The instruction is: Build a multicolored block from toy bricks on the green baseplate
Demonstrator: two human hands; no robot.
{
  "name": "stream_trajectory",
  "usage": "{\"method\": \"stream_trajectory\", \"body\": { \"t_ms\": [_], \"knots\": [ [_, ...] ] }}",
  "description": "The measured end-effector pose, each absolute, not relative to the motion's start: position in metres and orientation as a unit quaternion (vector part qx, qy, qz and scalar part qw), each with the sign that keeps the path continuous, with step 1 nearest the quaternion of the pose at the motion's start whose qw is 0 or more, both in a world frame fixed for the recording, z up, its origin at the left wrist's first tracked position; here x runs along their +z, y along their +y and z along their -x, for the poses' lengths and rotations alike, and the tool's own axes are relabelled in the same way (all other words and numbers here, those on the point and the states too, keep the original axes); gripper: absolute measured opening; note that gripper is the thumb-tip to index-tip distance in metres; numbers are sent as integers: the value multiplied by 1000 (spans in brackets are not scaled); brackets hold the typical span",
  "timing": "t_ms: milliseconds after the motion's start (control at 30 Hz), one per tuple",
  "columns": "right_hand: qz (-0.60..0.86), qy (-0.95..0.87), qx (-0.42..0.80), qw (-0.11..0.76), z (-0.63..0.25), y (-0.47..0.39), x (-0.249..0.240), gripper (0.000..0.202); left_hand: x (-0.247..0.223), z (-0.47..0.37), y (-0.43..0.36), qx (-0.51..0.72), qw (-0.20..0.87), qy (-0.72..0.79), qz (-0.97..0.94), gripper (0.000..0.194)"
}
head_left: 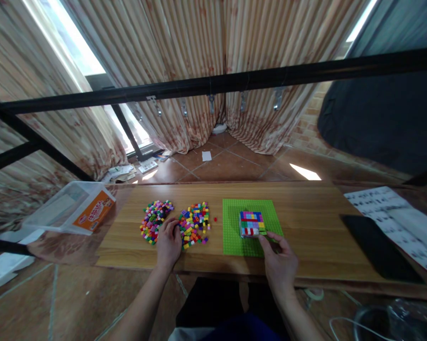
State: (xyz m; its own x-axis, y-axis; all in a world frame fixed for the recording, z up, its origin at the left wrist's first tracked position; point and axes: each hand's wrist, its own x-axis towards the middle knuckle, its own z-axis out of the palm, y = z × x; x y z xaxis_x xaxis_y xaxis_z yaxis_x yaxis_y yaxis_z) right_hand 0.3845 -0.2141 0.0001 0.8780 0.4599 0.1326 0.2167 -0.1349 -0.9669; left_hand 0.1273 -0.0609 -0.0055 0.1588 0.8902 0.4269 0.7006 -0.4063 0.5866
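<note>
A green studded baseplate (231, 237) lies on the wooden table, bearing a small block structure (251, 223) with a multicoloured top. My right hand (280, 258) is at the structure's lower right corner, thumb and forefinger close together; what they hold, if anything, is too small to name. To the left are two heaps of small coloured bricks, a left heap (152, 220) and a right heap (195, 222). My left hand (169, 239) rests between the heaps with its fingers curled down, fingertips hidden. A single red brick (215, 219) lies between the right heap and the baseplate.
A clear plastic box (69, 201) with an orange label stands left of the table. On the table's right lie a black mat (377, 246) and printed sheets (398, 213). A black metal bar (213, 85) crosses beyond the table, before curtains.
</note>
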Motion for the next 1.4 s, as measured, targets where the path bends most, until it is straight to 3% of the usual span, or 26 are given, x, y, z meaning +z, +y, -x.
{"method": "stream_trajectory", "body": {
  "t_ms": [967,1167,1400],
  "knots": [
    [814,-255,15,521,-381,-212,15,40,-9,-129,-62,391,113,522,-749,20],
    [798,-244,72,546,-380,-218,9,51,-9,-129,-62,393,111,519,-751,20],
    [751,-238,123,603,-398,-206,19,45,-7,-130,-62,382,115,530,-748,22]
  ]
}}
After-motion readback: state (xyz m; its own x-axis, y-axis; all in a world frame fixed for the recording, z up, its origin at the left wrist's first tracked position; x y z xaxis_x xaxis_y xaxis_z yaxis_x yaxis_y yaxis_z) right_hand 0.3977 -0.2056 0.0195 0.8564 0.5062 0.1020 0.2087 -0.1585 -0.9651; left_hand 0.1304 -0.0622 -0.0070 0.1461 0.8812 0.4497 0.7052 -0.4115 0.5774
